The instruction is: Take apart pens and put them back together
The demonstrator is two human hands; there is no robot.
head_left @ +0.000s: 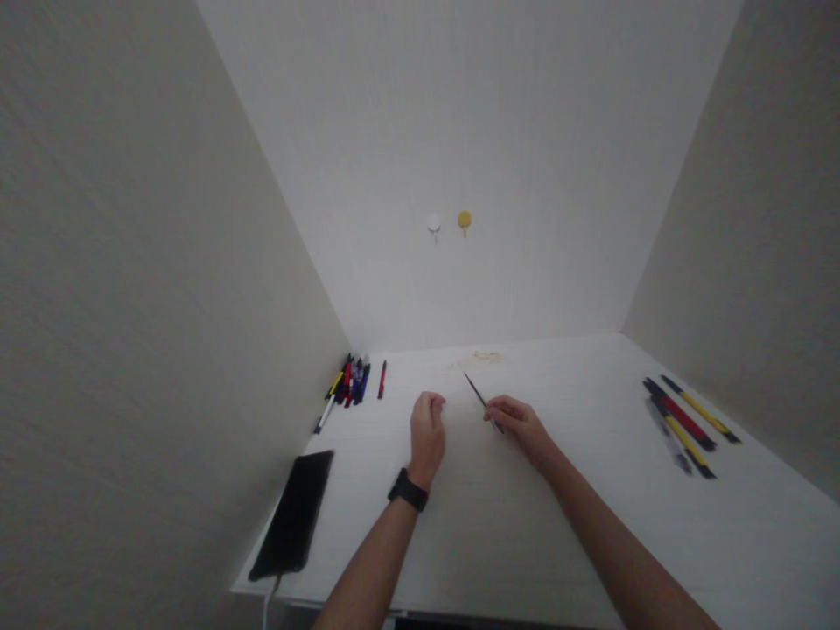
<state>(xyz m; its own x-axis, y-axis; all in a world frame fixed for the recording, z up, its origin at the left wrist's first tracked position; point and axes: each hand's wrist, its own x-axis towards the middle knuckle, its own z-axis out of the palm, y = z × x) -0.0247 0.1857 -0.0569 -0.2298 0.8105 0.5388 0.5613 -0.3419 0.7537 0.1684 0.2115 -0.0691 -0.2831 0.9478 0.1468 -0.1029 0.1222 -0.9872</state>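
Note:
My right hand (518, 423) is closed on a thin dark pen (479, 396) and holds it slanted, its tip pointing up and to the left over the white table (564, 516). My left hand (428, 430) hovers just to the left with its fingers curled in; I cannot make out anything inside them. A black watch (408, 490) sits on the left wrist. The two hands are a short gap apart near the middle of the table.
A bunch of several coloured pens (347, 382) lies at the back left corner, with a single red pen (381, 380) beside it. Several more pens (686, 422) lie at the right. A black phone (293, 514) with a cable rests at the front left edge. Two wall hooks (450, 222) hang ahead.

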